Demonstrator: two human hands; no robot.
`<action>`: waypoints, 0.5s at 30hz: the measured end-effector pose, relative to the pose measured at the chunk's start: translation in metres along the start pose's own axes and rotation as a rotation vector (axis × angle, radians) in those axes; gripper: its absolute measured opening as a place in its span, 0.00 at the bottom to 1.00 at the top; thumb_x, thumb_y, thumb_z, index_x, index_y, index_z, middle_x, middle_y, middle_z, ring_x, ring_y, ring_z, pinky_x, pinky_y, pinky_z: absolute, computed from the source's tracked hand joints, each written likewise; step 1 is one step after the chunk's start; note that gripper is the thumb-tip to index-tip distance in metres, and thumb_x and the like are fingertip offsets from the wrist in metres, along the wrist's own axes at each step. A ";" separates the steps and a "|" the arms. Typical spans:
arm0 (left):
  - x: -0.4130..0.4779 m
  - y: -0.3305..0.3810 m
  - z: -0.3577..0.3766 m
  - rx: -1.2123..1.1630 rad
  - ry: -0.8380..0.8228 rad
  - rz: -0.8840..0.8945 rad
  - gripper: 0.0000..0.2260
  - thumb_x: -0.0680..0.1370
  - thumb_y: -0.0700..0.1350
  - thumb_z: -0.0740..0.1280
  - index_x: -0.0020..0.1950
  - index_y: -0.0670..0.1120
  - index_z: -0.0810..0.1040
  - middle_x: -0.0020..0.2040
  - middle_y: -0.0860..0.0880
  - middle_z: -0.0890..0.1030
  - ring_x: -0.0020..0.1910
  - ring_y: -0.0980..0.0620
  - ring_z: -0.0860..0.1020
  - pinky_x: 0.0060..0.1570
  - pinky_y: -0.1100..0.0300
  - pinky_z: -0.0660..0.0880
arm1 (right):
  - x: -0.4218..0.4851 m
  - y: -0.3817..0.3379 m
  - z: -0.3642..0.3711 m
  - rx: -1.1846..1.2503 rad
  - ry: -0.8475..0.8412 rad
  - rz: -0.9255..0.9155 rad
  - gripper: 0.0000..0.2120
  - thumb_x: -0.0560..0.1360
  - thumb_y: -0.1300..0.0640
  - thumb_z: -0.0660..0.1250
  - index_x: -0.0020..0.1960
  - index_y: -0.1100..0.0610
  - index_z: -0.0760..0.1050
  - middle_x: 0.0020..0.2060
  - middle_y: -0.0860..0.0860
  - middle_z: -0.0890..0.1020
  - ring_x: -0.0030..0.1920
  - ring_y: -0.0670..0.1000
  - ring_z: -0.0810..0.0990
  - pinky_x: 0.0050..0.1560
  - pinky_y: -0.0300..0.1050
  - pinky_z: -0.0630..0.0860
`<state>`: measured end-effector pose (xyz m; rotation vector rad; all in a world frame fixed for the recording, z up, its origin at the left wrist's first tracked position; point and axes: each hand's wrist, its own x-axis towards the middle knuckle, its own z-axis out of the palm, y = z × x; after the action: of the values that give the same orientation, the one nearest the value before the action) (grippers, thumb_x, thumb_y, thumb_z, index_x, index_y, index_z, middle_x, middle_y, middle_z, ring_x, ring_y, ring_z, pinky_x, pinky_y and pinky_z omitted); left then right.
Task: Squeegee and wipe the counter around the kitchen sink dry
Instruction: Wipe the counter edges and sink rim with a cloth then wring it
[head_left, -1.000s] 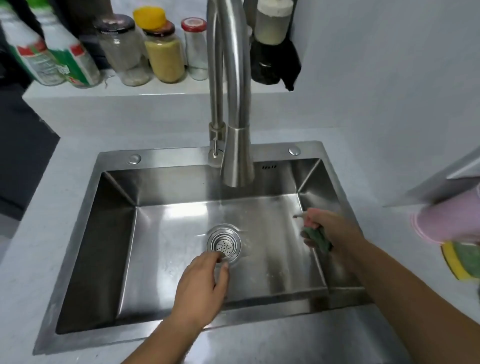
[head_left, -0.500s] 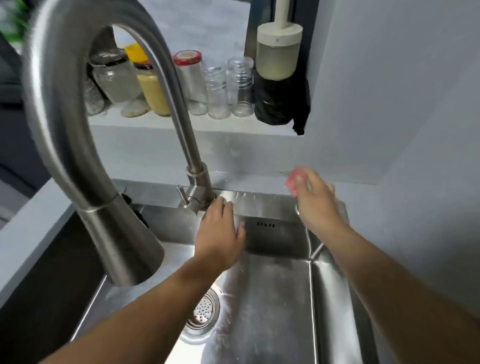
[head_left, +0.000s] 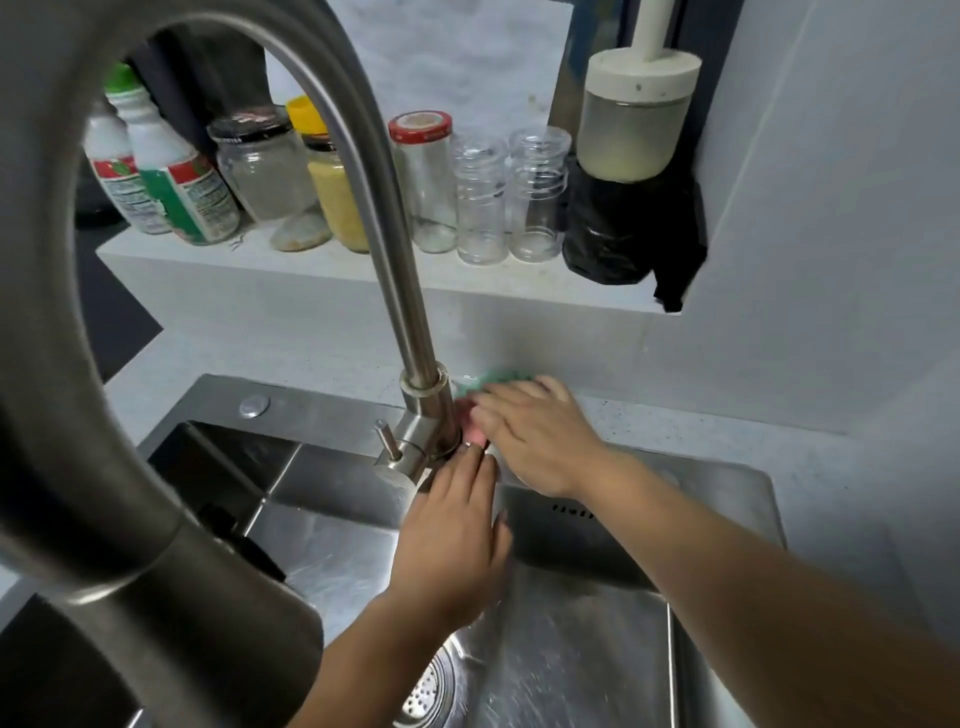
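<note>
The person is wiping the narrow strip of bench (head_left: 675, 415) that runs behind the sink (head_left: 727, 483), just where the faucet (head_left: 395, 260) is rising out of the steel deck. The right hand (head_left: 535, 436) is lying flat, its grip spread and pressing down on a green and pink cloth (head_left: 493, 378). The cloth is showing only at the fingertips and at the edge facing the faucet base. The left hand (head_left: 452, 540) is reaching in from nearer the person. Its grip is straight and closed side to side, pinching nothing, with the fingertips meeting the faucet base beside the cloth's pink edge. This looks like the wiping step, worked in a tight corner. The next move is probably calling for the cloth to be drawn round the faucet base or along the bench away from it, with flat pressure and the left hand clear of the lever. No squeegee is showing.

Beyond the right grip a pale wall (head_left: 831, 260) is rising to a ledge (head_left: 363, 270). The ledge is carrying bottles (head_left: 176, 182), jars (head_left: 260, 166) and a black bag (head_left: 623, 228). Below both grips the wet basin is sloping to the strainer (head_left: 431, 691).
</note>
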<state>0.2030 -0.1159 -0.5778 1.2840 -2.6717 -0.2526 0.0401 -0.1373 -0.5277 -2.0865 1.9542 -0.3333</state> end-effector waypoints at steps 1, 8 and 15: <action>0.000 -0.001 0.002 -0.004 -0.006 0.003 0.29 0.78 0.54 0.56 0.79 0.45 0.64 0.78 0.46 0.67 0.76 0.48 0.66 0.70 0.52 0.70 | 0.006 -0.002 0.000 0.026 -0.028 -0.025 0.24 0.83 0.44 0.43 0.74 0.45 0.67 0.76 0.47 0.66 0.76 0.49 0.60 0.76 0.50 0.49; 0.002 0.003 -0.003 0.041 -0.009 -0.028 0.27 0.79 0.57 0.56 0.73 0.45 0.72 0.73 0.46 0.73 0.70 0.47 0.73 0.61 0.51 0.74 | 0.013 0.019 0.005 0.137 -0.221 -0.034 0.26 0.82 0.40 0.39 0.79 0.43 0.51 0.80 0.40 0.50 0.79 0.42 0.45 0.79 0.47 0.42; 0.003 0.001 -0.003 0.027 0.017 -0.011 0.23 0.82 0.58 0.52 0.69 0.47 0.73 0.74 0.47 0.72 0.72 0.47 0.71 0.66 0.49 0.72 | -0.078 0.070 -0.008 0.039 -0.102 0.237 0.31 0.78 0.35 0.31 0.78 0.37 0.50 0.80 0.39 0.48 0.78 0.40 0.42 0.79 0.50 0.38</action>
<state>0.2013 -0.1181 -0.5746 1.3029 -2.6632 -0.2061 -0.0340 -0.0636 -0.5431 -1.7862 2.0879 -0.2102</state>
